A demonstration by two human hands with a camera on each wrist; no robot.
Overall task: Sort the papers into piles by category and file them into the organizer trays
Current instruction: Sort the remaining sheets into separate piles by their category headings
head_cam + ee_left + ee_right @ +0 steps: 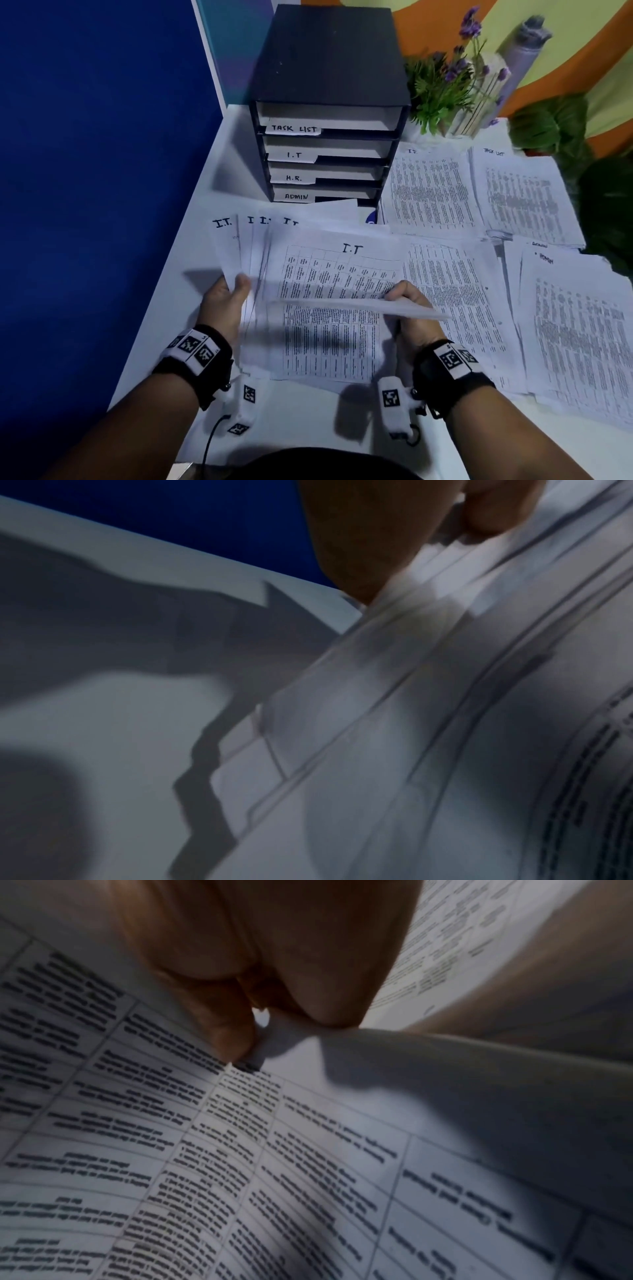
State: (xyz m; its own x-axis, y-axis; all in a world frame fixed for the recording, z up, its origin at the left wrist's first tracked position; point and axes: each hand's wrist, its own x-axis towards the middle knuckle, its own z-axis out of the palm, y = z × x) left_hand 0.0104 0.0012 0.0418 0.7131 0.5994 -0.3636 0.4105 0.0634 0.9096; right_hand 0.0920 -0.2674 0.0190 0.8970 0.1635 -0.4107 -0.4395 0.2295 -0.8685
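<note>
A fanned stack of printed sheets headed "I.T" (322,281) is held over the white desk (212,171) in front of me. My left hand (227,291) grips the stack's left edge, thumb on top (486,509). My right hand (406,301) pinches a single sheet (376,306) seen nearly edge-on, lifted off the top printed sheet (274,1150); the pinch shows in the right wrist view (260,1031). The black organizer (329,102) stands behind, with trays labelled TASK LIST (294,128), I.T (294,155), H.R. (294,178) and ADMIN (296,196).
Other piles lie on the desk to the right: an I.T pile (428,192), a TASK LIST pile (524,198), an ADMIN pile (575,325) and a pile (462,301) beside my right hand. A purple-flowered plant (452,78) and green foliage (548,123) stand behind. A blue wall (102,171) bounds the left.
</note>
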